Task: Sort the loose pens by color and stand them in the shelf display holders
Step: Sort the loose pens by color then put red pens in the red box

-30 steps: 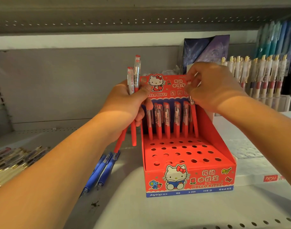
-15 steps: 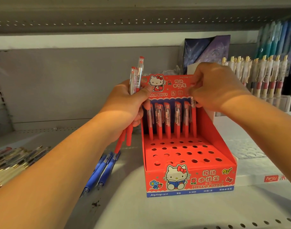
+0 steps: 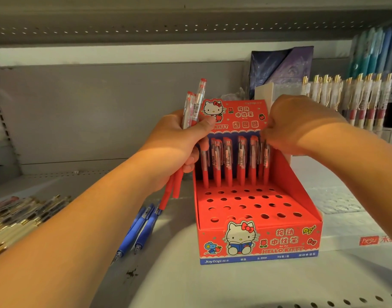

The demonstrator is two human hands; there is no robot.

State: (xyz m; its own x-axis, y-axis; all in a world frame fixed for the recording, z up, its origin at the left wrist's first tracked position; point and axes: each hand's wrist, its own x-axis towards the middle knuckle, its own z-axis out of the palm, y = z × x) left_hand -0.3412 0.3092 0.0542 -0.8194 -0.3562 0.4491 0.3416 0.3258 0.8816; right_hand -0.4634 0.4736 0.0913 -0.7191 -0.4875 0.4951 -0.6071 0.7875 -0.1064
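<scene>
At the shelf's left edge: a loose heap of gold-clipped pens, unsorted. Nearer the middle, two blue pens flat on the shelf, likewise waiting.

Grips a bunch of red pens in the left hand, fingers clenched round the barrels, just left of the red display box. Reads "Joytop", "HELLO KITTY" and "0.5MM" on the box front, beside Chinese characters. Fills only the back row so far; leaves every row of holes in front empty.

Pinches the top of the rightmost standing pen with the right hand.

Early in the job, by this reckoning.

Toward the right edge: upright pens in a clear holder, and a red tag reading something like "hesu".
</scene>
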